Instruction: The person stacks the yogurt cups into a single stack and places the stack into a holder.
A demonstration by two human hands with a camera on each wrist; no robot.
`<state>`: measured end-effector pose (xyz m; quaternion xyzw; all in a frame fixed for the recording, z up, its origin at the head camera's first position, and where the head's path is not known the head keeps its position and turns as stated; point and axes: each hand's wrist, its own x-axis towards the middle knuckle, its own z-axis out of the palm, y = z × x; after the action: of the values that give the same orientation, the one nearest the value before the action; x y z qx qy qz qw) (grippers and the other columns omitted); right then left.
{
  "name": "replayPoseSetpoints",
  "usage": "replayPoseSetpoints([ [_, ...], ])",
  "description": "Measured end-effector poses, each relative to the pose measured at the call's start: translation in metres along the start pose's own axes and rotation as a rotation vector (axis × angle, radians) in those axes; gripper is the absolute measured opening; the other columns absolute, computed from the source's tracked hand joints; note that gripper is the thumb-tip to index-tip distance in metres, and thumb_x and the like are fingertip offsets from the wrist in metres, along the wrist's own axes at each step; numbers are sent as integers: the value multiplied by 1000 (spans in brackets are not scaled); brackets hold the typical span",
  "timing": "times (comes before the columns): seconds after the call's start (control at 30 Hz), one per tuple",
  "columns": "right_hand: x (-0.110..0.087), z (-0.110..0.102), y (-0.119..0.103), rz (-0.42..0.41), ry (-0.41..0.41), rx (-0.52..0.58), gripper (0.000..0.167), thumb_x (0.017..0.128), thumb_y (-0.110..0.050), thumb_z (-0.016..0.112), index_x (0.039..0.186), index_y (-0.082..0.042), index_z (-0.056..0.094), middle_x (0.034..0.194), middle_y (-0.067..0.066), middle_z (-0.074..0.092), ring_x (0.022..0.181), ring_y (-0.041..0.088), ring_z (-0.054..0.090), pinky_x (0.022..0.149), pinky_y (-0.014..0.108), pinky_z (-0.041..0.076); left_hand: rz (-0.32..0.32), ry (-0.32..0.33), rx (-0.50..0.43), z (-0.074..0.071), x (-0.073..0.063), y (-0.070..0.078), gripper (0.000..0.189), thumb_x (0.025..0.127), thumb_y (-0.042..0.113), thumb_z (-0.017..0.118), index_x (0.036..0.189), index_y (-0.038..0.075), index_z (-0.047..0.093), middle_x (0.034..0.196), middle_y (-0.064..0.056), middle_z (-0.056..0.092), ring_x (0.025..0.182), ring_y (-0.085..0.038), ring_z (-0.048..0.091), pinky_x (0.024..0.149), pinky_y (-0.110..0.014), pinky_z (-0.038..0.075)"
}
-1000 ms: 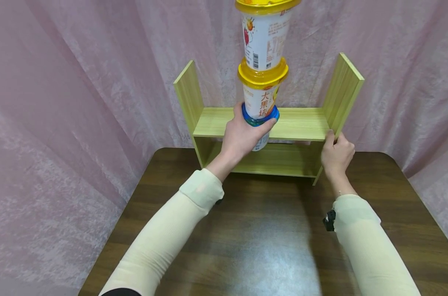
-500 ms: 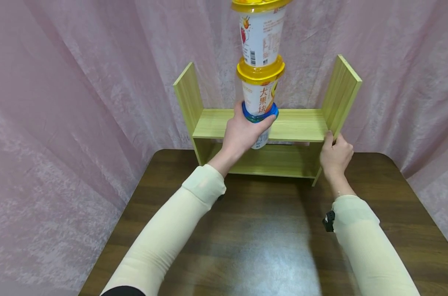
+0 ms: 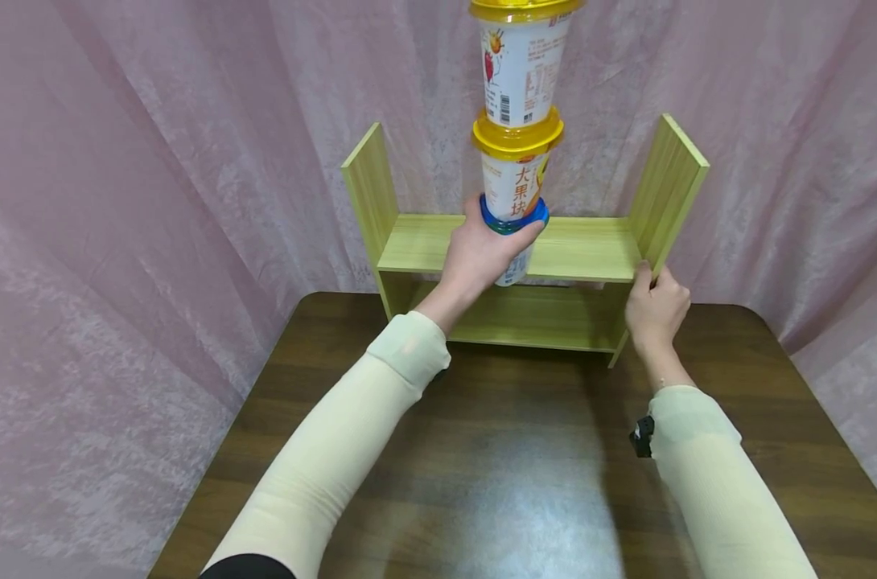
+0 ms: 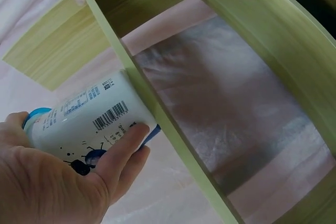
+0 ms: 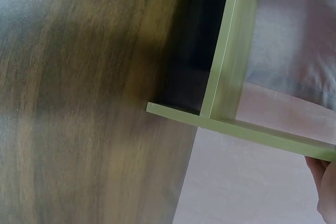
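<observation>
Three fruit cups stand in one upright stack. The lowest cup [image 4: 84,111] has a blue lid [image 3: 514,226] and a barcode; its base is at the front edge of the shelf's upper board [image 3: 424,243], and I cannot tell if they touch. On it sit a middle cup [image 3: 504,186] and a top cup [image 3: 525,72], both white with yellow lids. My left hand [image 3: 480,256] curls round the lowest cup, hiding part of it. My right hand [image 3: 656,312] grips the right side panel [image 3: 666,189] of the pale wooden shelf at upper-board height. The top lid is cut off by the frame.
The two-tier shelf stands at the back of a dark brown wooden table [image 3: 496,474]. Its lower board [image 3: 540,318] lies beneath the cups, and a left side panel [image 3: 372,181] rises opposite the gripped one. Behind hangs a pink curtain [image 3: 192,145].
The cup stack and my left hand have risen a little relative to the upper board's front edge, swaying slightly left, then right. My right hand keeps its hold on the side panel.
</observation>
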<state>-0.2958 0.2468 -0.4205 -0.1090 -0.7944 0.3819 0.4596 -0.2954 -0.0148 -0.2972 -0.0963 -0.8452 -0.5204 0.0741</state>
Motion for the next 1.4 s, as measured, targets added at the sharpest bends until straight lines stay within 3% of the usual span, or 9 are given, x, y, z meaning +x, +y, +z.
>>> replayPoseSetpoints([
  [0.37, 2, 2, 4, 20, -8, -19, 41, 100, -30, 51, 74, 1, 56, 76, 33, 61, 78, 60, 54, 74, 66, 42, -30, -9, 4, 4, 12, 2, 100, 79, 68, 74, 154, 26, 23, 136, 1, 55, 116, -20, 59, 94, -42, 51],
  [0.87, 6, -8, 9, 62, -7, -24, 43, 102, -32, 50, 71, -3, 51, 74, 30, 60, 75, 54, 53, 72, 62, 43, -16, -47, -32, 16, 29, 8, 95, 79, 66, 75, 151, 26, 26, 134, 5, 54, 116, -17, 59, 94, -41, 51],
  [1.4, 9, -10, 14, 58, 2, -39, 43, 101, -33, 51, 71, -2, 52, 75, 31, 60, 76, 56, 52, 73, 64, 43, -27, -36, -13, 24, 36, 9, 96, 80, 67, 73, 151, 25, 25, 134, 3, 55, 115, -17, 59, 95, -40, 51],
])
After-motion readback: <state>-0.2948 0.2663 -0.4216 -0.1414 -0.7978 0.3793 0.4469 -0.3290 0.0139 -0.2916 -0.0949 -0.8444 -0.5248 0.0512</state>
